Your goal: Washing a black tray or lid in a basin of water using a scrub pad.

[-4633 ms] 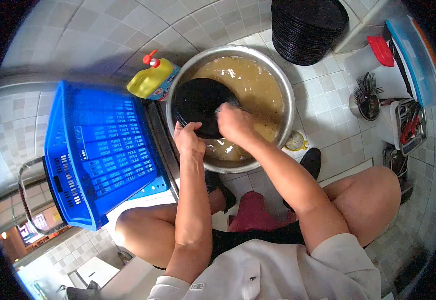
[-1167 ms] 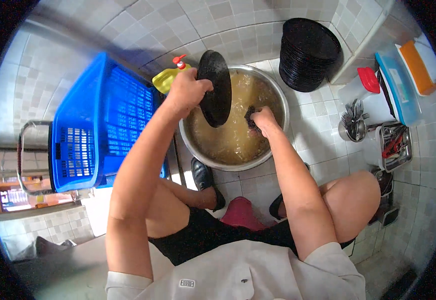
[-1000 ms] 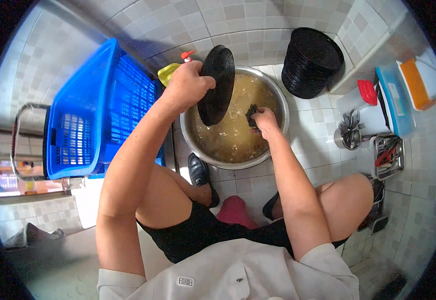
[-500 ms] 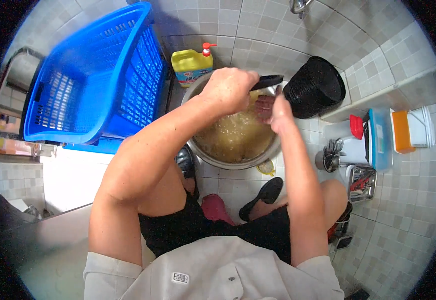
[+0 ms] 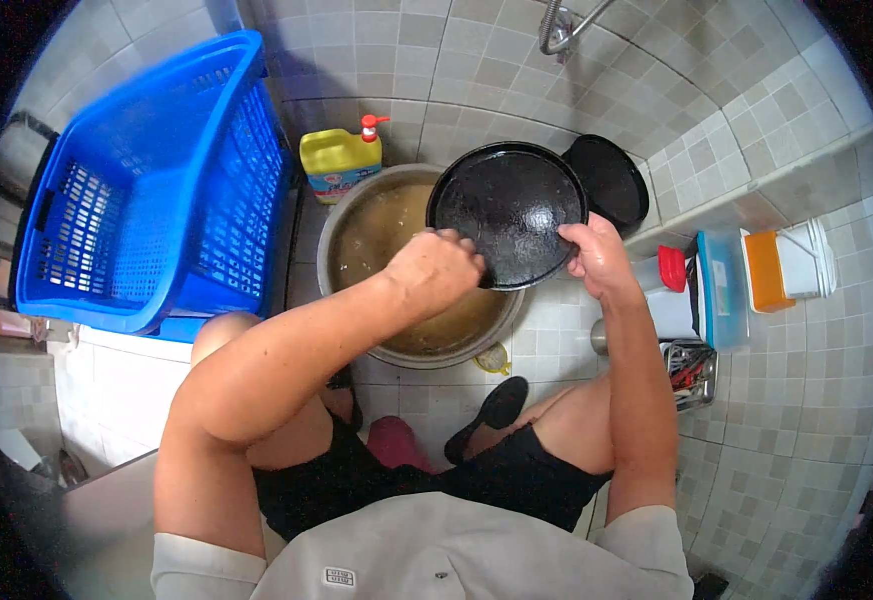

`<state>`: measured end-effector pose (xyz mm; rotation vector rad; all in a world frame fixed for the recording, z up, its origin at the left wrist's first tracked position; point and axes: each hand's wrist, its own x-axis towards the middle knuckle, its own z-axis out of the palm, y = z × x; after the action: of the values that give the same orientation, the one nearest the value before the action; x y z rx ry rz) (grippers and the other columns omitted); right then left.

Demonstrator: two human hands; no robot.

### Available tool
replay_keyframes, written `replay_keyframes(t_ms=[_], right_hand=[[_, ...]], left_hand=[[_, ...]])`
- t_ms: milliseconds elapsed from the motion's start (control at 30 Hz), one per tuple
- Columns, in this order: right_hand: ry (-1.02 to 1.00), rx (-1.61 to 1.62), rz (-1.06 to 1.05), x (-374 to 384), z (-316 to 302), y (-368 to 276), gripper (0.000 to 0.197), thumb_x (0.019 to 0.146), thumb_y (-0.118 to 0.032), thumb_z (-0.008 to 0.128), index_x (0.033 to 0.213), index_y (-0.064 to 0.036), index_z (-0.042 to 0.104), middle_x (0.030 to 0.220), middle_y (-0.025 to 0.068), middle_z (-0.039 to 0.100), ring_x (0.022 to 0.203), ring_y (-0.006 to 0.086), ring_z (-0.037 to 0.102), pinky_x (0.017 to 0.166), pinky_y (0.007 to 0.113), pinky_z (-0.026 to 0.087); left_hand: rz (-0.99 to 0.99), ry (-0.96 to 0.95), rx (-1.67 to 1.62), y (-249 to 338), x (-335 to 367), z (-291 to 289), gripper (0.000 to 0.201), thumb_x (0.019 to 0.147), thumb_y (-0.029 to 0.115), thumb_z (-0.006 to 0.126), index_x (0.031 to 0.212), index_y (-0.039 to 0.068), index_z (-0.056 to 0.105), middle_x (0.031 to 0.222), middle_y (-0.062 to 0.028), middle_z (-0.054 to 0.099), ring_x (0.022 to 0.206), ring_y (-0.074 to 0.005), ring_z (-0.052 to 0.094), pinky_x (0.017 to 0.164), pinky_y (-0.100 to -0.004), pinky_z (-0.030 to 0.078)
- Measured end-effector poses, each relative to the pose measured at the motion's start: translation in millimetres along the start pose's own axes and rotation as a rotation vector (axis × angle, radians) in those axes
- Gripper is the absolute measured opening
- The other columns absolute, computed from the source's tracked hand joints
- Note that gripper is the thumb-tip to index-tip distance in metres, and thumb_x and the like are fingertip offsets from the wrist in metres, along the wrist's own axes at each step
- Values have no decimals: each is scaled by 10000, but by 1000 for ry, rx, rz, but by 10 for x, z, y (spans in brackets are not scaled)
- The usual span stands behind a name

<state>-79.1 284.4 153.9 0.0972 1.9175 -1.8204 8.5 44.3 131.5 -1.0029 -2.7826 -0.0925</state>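
The fingers of the left hand (image 5: pixel 437 272) are curled tight around the near left rim of a round black plate (image 5: pixel 509 213). The right hand (image 5: pixel 597 258) takes the same plate at its right rim, fingers bent over the edge. With two grips on opposite sides the plate is held about flat and steady, above the right part of a big metal basin (image 5: pixel 347 215) of brown, cloudy water, probably so that drips fall back into it. Just behind the plate stands a stack of black plates (image 5: pixel 612 178) on the tiled floor. A yellow bottle (image 5: pixel 340 160) with a red cap stands against the basin's far side, and a blue plastic basket (image 5: pixel 147 180) leans at the left.
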Motion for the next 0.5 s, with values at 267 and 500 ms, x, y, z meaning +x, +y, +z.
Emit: replay_keyframes(t_ms=[267, 500], right_hand=[[357, 52, -42, 68, -650, 96, 56, 829, -102, 568, 835, -87, 515, 713, 17, 540, 459, 101, 427, 358, 238, 285], [549, 588, 113, 546, -1361, 388, 142, 858, -94, 531, 970, -61, 451, 786, 109, 526, 545, 201, 482, 423, 270, 364]], left_hand=[[-137, -296, -40, -245, 82, -22, 129, 772, 113, 570, 773, 99, 698, 781, -123, 695, 728, -264, 693, 614, -390, 541], [-183, -370, -139, -322, 158, -96, 287, 770, 309, 686, 881, 46, 654, 807, -158, 674, 785, -322, 669, 677, -424, 541]])
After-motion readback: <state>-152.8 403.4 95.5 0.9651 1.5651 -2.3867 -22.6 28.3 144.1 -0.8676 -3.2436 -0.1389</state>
